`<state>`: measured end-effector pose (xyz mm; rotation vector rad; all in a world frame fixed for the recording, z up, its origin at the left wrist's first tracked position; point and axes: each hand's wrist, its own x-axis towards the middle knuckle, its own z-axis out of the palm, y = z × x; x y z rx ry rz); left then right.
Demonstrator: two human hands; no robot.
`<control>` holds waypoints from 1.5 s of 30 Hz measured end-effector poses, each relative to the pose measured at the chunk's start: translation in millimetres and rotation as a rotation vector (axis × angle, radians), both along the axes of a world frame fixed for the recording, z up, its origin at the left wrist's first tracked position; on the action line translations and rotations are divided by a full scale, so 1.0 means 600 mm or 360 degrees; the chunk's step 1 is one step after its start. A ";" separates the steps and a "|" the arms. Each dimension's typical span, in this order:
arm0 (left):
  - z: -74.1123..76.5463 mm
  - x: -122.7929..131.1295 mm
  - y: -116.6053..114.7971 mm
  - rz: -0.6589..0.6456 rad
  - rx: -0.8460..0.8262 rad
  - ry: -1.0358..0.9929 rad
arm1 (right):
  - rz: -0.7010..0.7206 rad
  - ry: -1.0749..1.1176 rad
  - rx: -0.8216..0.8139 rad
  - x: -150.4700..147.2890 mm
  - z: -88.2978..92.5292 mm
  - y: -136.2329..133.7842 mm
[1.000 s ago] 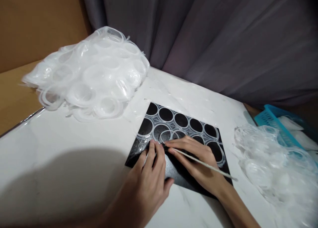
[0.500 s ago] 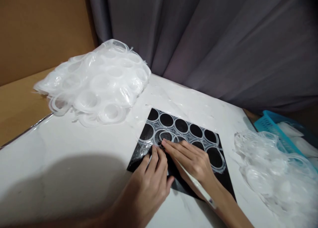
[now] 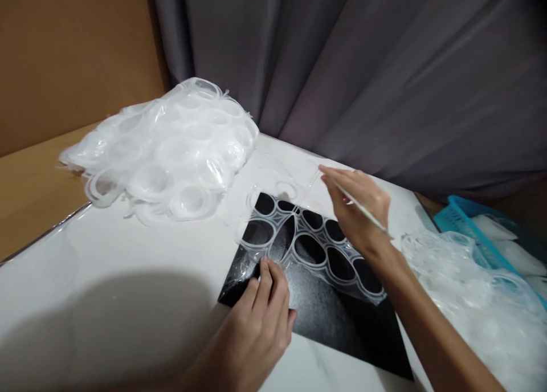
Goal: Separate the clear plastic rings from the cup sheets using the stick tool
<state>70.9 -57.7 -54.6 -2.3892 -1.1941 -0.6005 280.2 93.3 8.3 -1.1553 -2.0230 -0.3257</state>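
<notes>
A black mat (image 3: 342,318) lies on the white table with a clear plastic sheet of white-edged rings (image 3: 310,249) across its upper part. My left hand (image 3: 260,318) rests at the mat's left side; its fingertips press on the sheet's near edge, thumb apart. My right hand (image 3: 356,204) is raised beyond the mat's far edge, closed around a slim white pen-like tool (image 3: 361,207). Its thumb and forefinger pinch a thin clear strand of film that runs down to the sheet. There the sheet is drawn up into a pointed fold. The tool's tip is hard to make out.
A large pile of clear ringed plastic sheets (image 3: 171,147) stands at the back left. More crumpled clear plastic (image 3: 474,301) lies at the right, beside a blue basket (image 3: 459,212) with white pieces in it. A grey curtain (image 3: 342,67) hangs behind the table.
My right hand has moved up and away from the mat, pulling a strand of film with it. The sheet has stretched and its rings are distorted. My left hand has stayed in place.
</notes>
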 end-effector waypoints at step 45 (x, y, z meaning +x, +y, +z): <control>-0.003 -0.121 0.035 -0.0170 -0.0462 -0.0251 | 0.0595 0.0668 -0.1396 -0.105 -0.047 -0.121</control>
